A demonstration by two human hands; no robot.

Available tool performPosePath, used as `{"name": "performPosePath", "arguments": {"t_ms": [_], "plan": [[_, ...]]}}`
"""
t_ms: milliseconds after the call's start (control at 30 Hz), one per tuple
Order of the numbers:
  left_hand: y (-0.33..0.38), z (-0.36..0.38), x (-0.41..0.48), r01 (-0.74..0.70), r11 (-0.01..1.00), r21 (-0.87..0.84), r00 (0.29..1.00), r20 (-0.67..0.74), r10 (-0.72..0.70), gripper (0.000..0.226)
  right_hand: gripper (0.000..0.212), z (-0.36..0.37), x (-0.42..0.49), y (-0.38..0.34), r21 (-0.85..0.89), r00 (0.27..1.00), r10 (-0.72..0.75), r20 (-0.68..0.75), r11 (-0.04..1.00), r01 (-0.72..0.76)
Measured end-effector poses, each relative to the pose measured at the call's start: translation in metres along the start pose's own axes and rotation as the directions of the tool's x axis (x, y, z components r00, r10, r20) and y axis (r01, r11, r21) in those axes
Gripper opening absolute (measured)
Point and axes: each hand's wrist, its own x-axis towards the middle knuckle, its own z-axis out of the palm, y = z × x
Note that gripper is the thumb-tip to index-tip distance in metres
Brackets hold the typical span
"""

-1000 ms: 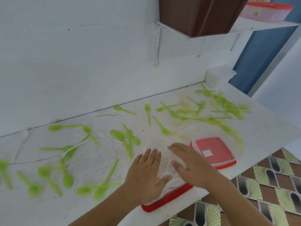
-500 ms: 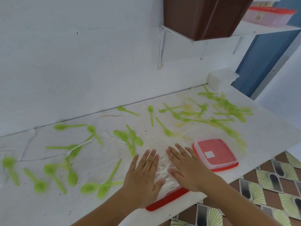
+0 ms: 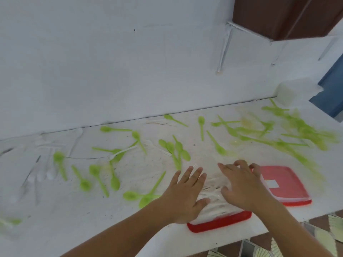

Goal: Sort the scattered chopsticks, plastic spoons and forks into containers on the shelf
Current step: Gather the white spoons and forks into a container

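The left hand (image 3: 182, 197) and right hand (image 3: 243, 186) hide most white forks (image 3: 213, 194) (right-side green spoons (image 3: 306, 138) smeared).

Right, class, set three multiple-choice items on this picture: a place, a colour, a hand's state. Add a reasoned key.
1. Where is the red box with the white label?
A. On the wall bracket.
B. On the counter, beside the right hand.
C. At the counter's left end.

2. What colour are the spoons just beyond the left hand?
A. Red.
B. Blue.
C. Green.

3. How is the left hand?
A. Clenched.
B. Flat, fingers straight.
C. Lifting a spoon.

Key: B, it lies by the right hand's fingertips; C, all are bright green; B, its fingers lie straight and hold nothing.
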Motion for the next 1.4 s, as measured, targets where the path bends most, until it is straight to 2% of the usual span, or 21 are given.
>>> {"name": "performPosePath", "arguments": {"t_ms": [67, 133, 167, 200, 267, 367, 433, 500, 567, 633, 700, 767, 833, 933, 1000, 1067, 1133, 1200, 1300, 1367, 1400], "plan": [[-0.013, -0.018, -0.010, -0.013, 0.981, -0.194, 0.998, -0.070, 0.000, 0.073, 0.069, -0.016, 0.010, -0.013, 0.074, 0.978, 0.006, -0.209, 0.997, 0.009], [-0.037, -0.034, -0.025, 0.020, 0.946, -0.323, 0.988, -0.139, -0.068, 0.070, 0.059, -0.021, 0.027, -0.030, 0.307, 0.919, 0.046, -0.392, 0.948, 0.083], [-0.054, -0.042, -0.035, 0.052, 0.928, -0.368, 0.978, -0.170, -0.122, 0.069, 0.053, -0.023, 0.038, -0.043, 0.427, 0.894, 0.065, -0.443, 0.892, 0.147], [-0.074, -0.046, -0.048, 0.096, 0.909, -0.406, 0.964, -0.188, -0.186, 0.068, 0.049, -0.026, 0.048, -0.062, 0.527, 0.890, 0.066, -0.451, 0.825, 0.205], [-0.119, -0.052, -0.080, 0.197, 0.857, -0.477, 0.926, -0.197, -0.323, 0.063, 0.044, -0.033, 0.065, -0.113, 0.626, 0.906, -0.027, -0.423, 0.714, 0.314], [-0.194, -0.051, -0.136, 0.339, 0.761, -0.554, 0.849, -0.169, -0.501, 0.058, 0.042, -0.033, 0.099, -0.202, 0.673, 0.938, -0.221, -0.267, 0.654, 0.346], [-0.246, -0.045, -0.170, 0.401, 0.693, -0.599, 0.789, -0.158, -0.593, 0.056, 0.045, -0.024, 0.135, -0.259, 0.651, 0.941, -0.308, -0.142, 0.687, 0.323], [-0.300, -0.035, -0.197, 0.468, 0.630, -0.620, 0.730, -0.132, -0.671, 0.056, 0.056, -0.013, 0.174, -0.312, 0.533, 0.934, -0.352, -0.060, 0.780, 0.328], [-0.352, -0.024, -0.217, 0.574, 0.586, -0.572, 0.655, -0.109, -0.748, 0.057, 0.063, 0.000, 0.209, -0.352, 0.339, 0.940, -0.342, 0.003, 0.884, 0.321], [-0.407, -0.013, -0.233, 0.682, 0.533, -0.501, 0.551, -0.127, -0.825, 0.058, 0.060, 0.013, 0.233, -0.380, 0.152, 0.963, -0.263, 0.054, 0.956, 0.253], [-0.456, -0.008, -0.245, 0.732, 0.466, -0.497, 0.446, -0.166, -0.879, 0.056, 0.045, 0.025, 0.244, -0.395, 0.021, 0.984, -0.180, 0.015, 0.983, 0.180], [-0.492, -0.006, -0.252, 0.744, 0.424, -0.517, 0.392, -0.177, -0.903, 0.051, 0.030, 0.037, 0.252, -0.399, 0.005, 0.989, -0.119, -0.092, 0.993, 0.120], [-0.519, -0.006, -0.252, 0.753, 0.432, -0.497, 0.407, -0.163, -0.899, 0.048, 0.025, 0.042, 0.257, -0.400, 0.047, 0.985, -0.098, -0.144, 0.993, 0.106], [-0.542, -0.003, -0.249, 0.751, 0.481, -0.452, 0.464, -0.155, -0.872, 0.041, 0.025, 0.046, 0.260, -0.398, 0.065, 0.988, -0.091, -0.121, 0.993, 0.100], [-0.550, 0.002, -0.247, 0.730, 0.486, -0.481, 0.472, -0.160, -0.867, 0.031, 0.025, 0.037, 0.257, -0.402, 0.028, 0.991, -0.069, -0.114, 0.997, 0.073], [-0.557, 0.005, -0.247, 0.701, 0.486, -0.522, 0.477, -0.164, -0.864, 0.020, 0.028, 0.029, 0.254, -0.408, 0.044, 0.983, -0.042, -0.179, 0.998, 0.050], [-0.562, 0.005, -0.247, 0.683, 0.499, -0.533, 0.495, -0.163, -0.853, 0.014, 0.029, 0.017, 0.253, -0.428, 0.159, 0.957, 0.004, -0.291, 0.986, 0.044], [-0.567, 0.002, -0.248, 0.673, 0.500, -0.545, 0.507, -0.152, -0.849, 0.008, 0.025, 0.002, 0.260, -0.459, 0.334, 0.939, 0.047, -0.342, 0.940, 0.075], [-0.579, -0.005, -0.252, 0.612, 0.495, -0.617, 0.495, -0.190, -0.848, 0.009, 0.018, -0.014, 0.286, -0.517, 0.548, 0.961, 0.067, -0.268, 0.831, 0.094], [-0.591, -0.014, -0.254, 0.480, 0.477, -0.736, 0.475, -0.239, -0.847, 0.015, 0.025, -0.013, 0.310, -0.551, 0.630, 0.967, 0.115, -0.226, 0.775, 0.054], [-0.596, -0.020, -0.255, 0.380, 0.438, -0.815, 0.461, -0.243, -0.853, 0.015, 0.030, -0.011, 0.322, -0.565, 0.650, 0.971, 0.141, -0.196, 0.759, 0.021]]}}
